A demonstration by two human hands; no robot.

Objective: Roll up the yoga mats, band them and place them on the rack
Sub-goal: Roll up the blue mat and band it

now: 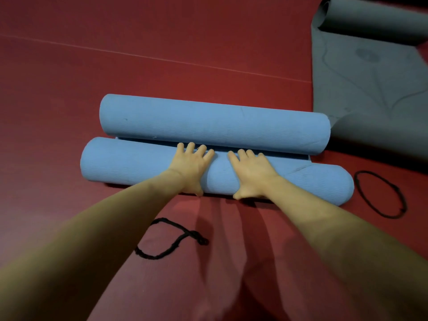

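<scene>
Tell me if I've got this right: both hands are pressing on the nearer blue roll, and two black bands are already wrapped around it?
Not quite. In the head view both hands, left hand and right hand, press on the nearer blue roll, but the two black bands lie loose on the red floor.

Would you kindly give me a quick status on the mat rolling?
Left hand and right hand flat on near blue roll. Far blue roll just ahead. Two black bands unused on floor.
</scene>
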